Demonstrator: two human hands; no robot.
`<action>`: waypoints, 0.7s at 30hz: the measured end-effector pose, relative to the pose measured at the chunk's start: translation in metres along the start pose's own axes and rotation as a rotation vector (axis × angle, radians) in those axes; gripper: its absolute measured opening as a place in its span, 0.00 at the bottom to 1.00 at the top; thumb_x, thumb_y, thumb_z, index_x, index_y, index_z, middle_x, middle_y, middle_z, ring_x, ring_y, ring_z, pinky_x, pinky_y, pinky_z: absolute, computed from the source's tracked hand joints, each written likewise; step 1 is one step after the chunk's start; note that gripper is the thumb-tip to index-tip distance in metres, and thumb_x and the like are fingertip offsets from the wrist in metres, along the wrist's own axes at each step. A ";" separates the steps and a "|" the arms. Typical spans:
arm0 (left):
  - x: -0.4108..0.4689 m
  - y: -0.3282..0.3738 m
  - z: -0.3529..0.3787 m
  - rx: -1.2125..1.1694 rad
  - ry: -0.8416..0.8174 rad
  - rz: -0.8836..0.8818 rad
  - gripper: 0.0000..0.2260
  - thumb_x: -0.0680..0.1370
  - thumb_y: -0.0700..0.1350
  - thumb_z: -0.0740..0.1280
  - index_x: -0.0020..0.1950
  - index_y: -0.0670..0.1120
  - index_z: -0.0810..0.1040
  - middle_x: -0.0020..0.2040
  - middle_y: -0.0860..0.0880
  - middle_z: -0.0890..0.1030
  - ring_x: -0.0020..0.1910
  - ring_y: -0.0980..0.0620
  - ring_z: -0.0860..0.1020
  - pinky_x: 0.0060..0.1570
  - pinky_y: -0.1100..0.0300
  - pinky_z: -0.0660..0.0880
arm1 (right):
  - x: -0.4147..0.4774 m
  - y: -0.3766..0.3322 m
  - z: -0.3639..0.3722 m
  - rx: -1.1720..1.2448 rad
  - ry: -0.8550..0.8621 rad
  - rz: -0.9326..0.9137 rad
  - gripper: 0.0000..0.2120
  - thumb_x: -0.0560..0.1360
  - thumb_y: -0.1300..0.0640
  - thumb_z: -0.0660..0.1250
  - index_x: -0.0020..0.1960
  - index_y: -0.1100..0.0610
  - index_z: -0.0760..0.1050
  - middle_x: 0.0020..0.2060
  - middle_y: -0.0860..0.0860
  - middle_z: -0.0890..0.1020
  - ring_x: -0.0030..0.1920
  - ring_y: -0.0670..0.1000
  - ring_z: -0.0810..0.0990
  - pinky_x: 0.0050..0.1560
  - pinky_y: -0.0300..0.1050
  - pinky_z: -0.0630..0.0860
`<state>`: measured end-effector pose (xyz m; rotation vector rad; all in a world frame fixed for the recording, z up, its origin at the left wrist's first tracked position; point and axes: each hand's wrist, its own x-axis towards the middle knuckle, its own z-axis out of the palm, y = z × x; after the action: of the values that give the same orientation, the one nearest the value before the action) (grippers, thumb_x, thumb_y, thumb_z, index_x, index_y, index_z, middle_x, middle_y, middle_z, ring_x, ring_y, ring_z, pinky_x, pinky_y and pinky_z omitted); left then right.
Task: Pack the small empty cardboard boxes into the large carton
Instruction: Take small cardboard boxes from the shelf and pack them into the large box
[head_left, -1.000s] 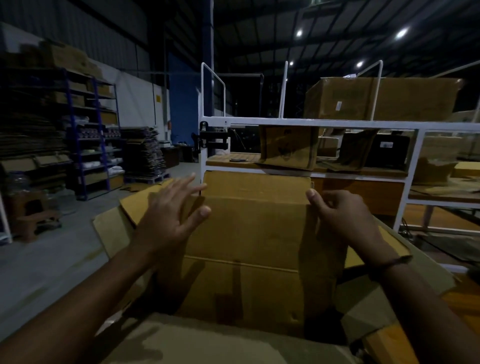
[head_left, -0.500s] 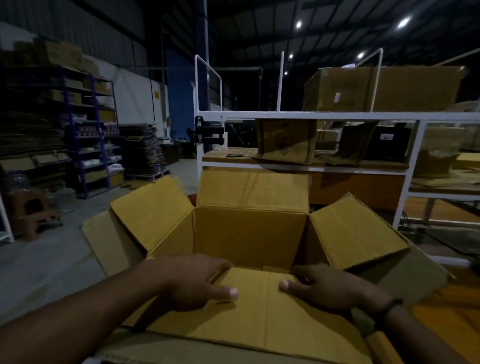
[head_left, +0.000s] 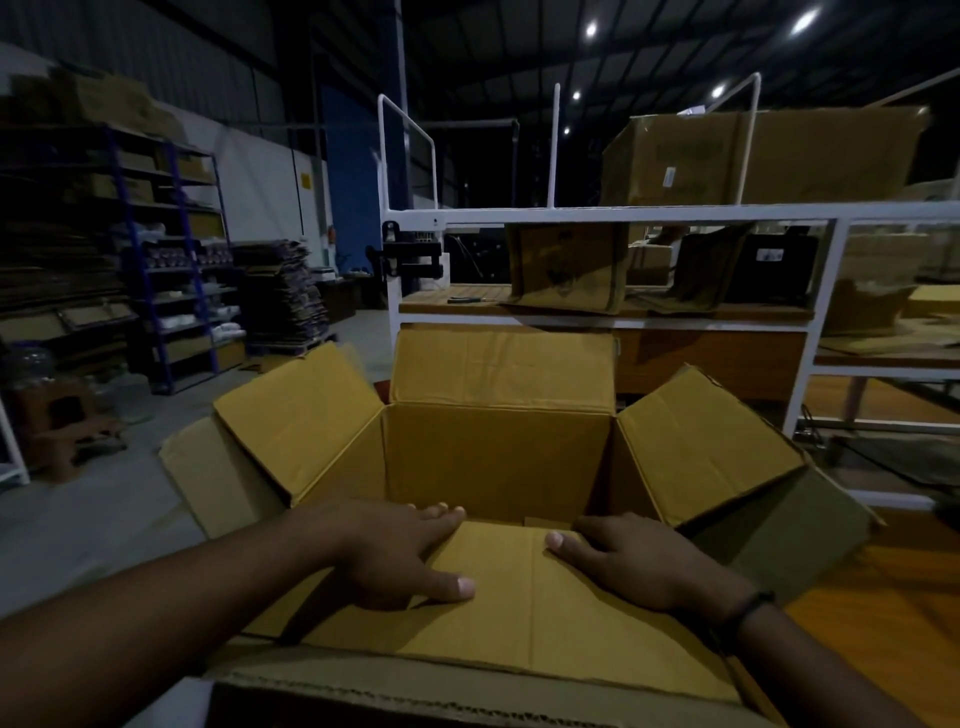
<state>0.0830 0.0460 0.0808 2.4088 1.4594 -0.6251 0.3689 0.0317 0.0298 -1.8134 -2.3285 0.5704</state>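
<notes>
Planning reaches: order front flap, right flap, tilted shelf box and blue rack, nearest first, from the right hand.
1. Front flap, under the right hand.
2. Right flap, just beyond.
3. Tilted box, on the shelf ahead.
4. Blue rack, far left.

Matt yellow-brown corrugated cardboard carton (head_left: 498, 457), creased flaps, white painted metal rack (head_left: 623, 214), orange-brown wooden shelf board (head_left: 457, 307)

we cannot see the floor of the yellow box (head_left: 493, 457) behind its near flap (head_left: 530, 613), the large carton (head_left: 218, 483) is mostly hidden, and the far label (head_left: 669, 176) is unreadable.
</notes>
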 end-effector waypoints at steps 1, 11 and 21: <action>0.000 0.001 -0.003 -0.003 -0.009 -0.004 0.43 0.77 0.76 0.54 0.84 0.59 0.39 0.85 0.56 0.43 0.83 0.49 0.50 0.80 0.45 0.54 | 0.000 0.000 -0.001 -0.002 0.002 0.000 0.38 0.71 0.20 0.46 0.56 0.47 0.78 0.48 0.49 0.84 0.47 0.49 0.84 0.53 0.56 0.82; 0.008 0.031 -0.034 -0.029 0.111 0.042 0.41 0.77 0.75 0.54 0.85 0.58 0.47 0.85 0.52 0.46 0.83 0.46 0.53 0.79 0.45 0.56 | -0.008 0.004 -0.024 0.029 0.260 -0.070 0.16 0.79 0.31 0.61 0.57 0.41 0.73 0.51 0.39 0.77 0.49 0.41 0.78 0.46 0.38 0.75; 0.045 0.097 -0.075 0.122 0.416 0.083 0.40 0.78 0.74 0.52 0.84 0.57 0.45 0.85 0.48 0.47 0.83 0.43 0.53 0.77 0.41 0.60 | -0.015 0.028 -0.074 -0.187 0.568 0.030 0.27 0.79 0.33 0.62 0.71 0.48 0.71 0.67 0.49 0.76 0.64 0.51 0.74 0.63 0.50 0.76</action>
<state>0.2041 0.0680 0.1248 2.8028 1.4913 -0.2037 0.4230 0.0384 0.0891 -1.7833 -2.0104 -0.1594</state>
